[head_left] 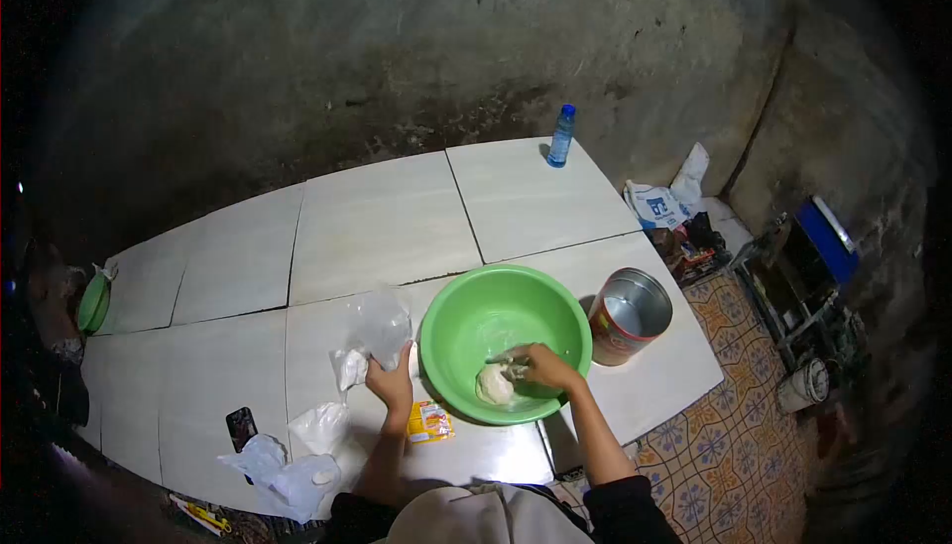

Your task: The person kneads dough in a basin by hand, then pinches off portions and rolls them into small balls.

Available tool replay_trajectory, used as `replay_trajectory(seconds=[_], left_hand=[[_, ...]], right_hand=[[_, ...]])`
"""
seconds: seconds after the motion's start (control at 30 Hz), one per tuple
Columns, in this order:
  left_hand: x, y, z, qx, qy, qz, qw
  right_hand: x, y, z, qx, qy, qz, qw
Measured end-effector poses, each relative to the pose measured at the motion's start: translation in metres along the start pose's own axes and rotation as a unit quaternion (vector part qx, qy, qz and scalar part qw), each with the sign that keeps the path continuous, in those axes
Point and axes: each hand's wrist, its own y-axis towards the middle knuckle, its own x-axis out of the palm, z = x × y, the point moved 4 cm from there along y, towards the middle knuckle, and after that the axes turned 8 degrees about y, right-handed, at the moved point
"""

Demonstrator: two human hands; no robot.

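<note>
A wide green basin (436,291) stands on the white tiled table, with a lump of pale dough (493,385) low inside it. My right hand (540,365) reaches into the basin, its curled fingers on the dough's right side and smeared with white. Left of the basin, my left hand (393,385) is closed on a clear plastic bag (382,318) with some white powder (350,369) at its lower end. By my left wrist lies a yellow packet (429,422). Another white bag (320,428) rests further left.
A tall open tin (632,316) stands just right of the basin. A blue-capped bottle (561,137) is near the table's far edge. A phone (241,429) and crumpled plastic bags (288,475) lie at the front left. Patterned floor tiles (714,415) show at right.
</note>
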Motion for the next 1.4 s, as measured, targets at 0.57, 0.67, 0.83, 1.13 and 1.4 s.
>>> replay_trajectory(seconds=[0.57,0.67,0.83,1.13,1.4], left_hand=[[-0.003,-0.042,0.087,0.185,0.024,-0.196,0.963],[0.003,-0.046,0.082,0.12,0.03,-0.18,0.976],[0.019,-0.055,0.056,-0.012,-0.071,-0.177,0.982],[0.017,-0.058,0.054,-0.037,-0.089,-0.172,0.98],[0.015,-0.058,0.058,-0.049,-0.078,-0.141,0.986]], right_hand=[[0.014,-0.018,-0.013,0.168,-0.26,-0.19,0.932],[0.02,-0.018,0.012,0.157,-0.247,-0.172,0.941],[0.042,-0.009,0.019,0.124,-0.244,-0.215,0.938],[0.007,0.007,-0.034,0.139,-0.213,-0.172,0.952],[0.075,0.003,0.016,0.113,-0.063,-0.206,0.97]])
